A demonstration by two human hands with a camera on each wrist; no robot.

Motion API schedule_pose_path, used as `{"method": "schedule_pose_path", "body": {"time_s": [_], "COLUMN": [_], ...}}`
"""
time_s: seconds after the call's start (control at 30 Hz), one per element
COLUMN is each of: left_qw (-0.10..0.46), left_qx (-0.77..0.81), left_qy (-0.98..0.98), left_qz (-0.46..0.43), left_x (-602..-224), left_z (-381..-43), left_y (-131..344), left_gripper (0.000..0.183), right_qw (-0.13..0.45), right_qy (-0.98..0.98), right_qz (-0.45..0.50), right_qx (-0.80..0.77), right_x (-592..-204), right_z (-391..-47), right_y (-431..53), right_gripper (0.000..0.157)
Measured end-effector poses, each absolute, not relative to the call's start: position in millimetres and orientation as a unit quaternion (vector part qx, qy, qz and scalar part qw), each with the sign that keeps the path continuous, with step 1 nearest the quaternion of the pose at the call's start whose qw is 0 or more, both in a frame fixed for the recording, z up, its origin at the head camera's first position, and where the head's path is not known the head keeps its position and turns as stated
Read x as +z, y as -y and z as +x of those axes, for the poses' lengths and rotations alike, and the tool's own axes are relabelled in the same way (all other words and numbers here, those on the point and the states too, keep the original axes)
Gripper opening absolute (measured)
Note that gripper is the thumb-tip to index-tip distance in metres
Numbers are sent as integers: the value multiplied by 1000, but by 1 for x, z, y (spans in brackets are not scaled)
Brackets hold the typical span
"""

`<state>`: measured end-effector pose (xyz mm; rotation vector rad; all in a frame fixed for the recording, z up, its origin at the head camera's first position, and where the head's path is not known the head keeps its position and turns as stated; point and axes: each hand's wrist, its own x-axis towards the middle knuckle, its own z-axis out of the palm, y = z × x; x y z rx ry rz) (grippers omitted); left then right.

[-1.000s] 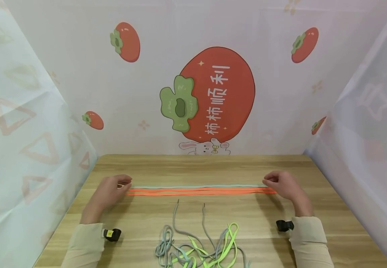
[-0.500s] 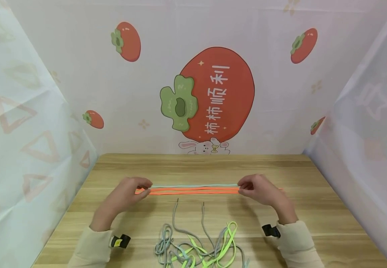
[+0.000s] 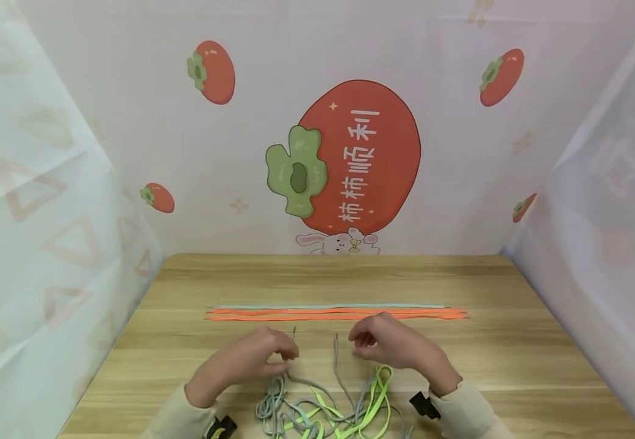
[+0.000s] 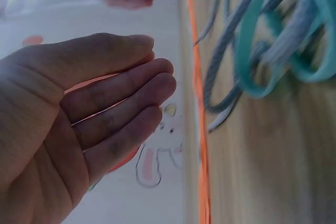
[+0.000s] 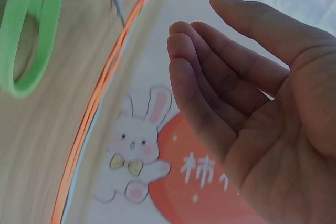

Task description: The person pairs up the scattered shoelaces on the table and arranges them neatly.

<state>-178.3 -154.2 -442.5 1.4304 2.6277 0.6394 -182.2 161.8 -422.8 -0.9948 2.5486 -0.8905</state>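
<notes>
My left hand (image 3: 251,356) hovers at the left of a tangle of laces, fingers loosely bent and holding nothing. To the right, my right hand (image 3: 396,342) is likewise bare, thumb apart from the fingers in the right wrist view. The tangle mixes grey laces (image 3: 336,360), neon green laces (image 3: 384,379) and a teal lace (image 4: 244,51), looped in the left wrist view. Two grey tips point away from the pile, between the hands. Beyond them, orange laces (image 3: 306,317) lie straight across the table, with a light blue lace (image 3: 328,305) along their far side.
The wooden table (image 3: 515,353) runs back to a white backdrop (image 3: 229,152) printed with persimmons and a rabbit. Pale sheets hang along the left (image 3: 43,244) and right (image 3: 613,213) sides. A strapped camera (image 3: 424,405) sits on the right wrist.
Both hands have left the straight orange and light blue laces, coming inward and nearer to the body, above the tangle. Those laces stay lying straight on the table.
</notes>
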Motion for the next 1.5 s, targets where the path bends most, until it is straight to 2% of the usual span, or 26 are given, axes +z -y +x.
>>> {"method": "schedule_pose_path", "body": {"time_s": [0.4,0.53,0.77,0.9,1.17,1.37,1.5], "left_qw": [73,56,21,17,1,-12,-26], "left_qx": [123,94,79,94,106,141,154], "left_qy": [-819,-820,-819,-820,-858,-874,-875], "left_qz": [556,561,568,564,502,465,458], "left_x": [-453,-455,-460,-461,-453,-446,-441], "left_z": [-155,-150,-147,-146,-149,-153,-155], "left_y": [125,124,123,123,124,122,120], "left_gripper": [10,18,22,21,17,14,10], "right_qw": [131,108,82,86,103,83,65], "right_qy": [-868,-857,-843,-843,-849,-854,-868], "right_qz": [-433,-469,-501,-501,-473,-454,-426], "right_qx": [-203,-186,-179,-175,-211,-241,-248], "right_x": [-419,-423,-431,-435,-440,-440,-437], "right_z": [-161,-153,-142,-140,-143,-146,-147], "right_y": [-114,-103,-92,-89,-89,-87,-87], "right_gripper": [14,9,17,11,11,21,18]}}
